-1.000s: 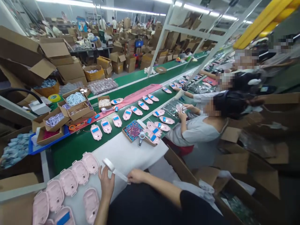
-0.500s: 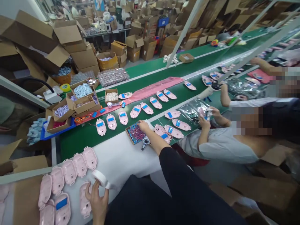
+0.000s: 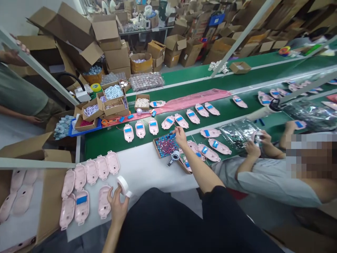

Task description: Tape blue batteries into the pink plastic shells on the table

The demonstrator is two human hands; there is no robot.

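Observation:
A roll of white tape (image 3: 122, 186) is gripped in my left hand (image 3: 118, 205), just beside a pale pink plastic shell (image 3: 104, 202) on the white-covered table. My right hand (image 3: 180, 137) is raised at the far right corner of a cardboard box (image 3: 157, 150) full of blue battery packs with red wires (image 3: 167, 146). Its fingers pinch what looks like one blue battery pack, partly hidden by the fingers. A small grey round-headed device (image 3: 174, 156) rests at the box's near edge. More pink shells (image 3: 92, 171) stand in rows at left, one with a blue pack (image 3: 81, 199) inside.
Pink shells with blue packs (image 3: 140, 129) line the green conveyor (image 3: 110, 144). Boxes of rings (image 3: 113, 92) stand at its far left. A co-worker (image 3: 252, 149) works at right; another person (image 3: 21, 80) stands at left. A slanted metal post (image 3: 39, 66) rises nearby.
My right hand has lifted from inside the battery box to its far right corner, fingers now pinched. My left hand keeps the tape. The view has swung left.

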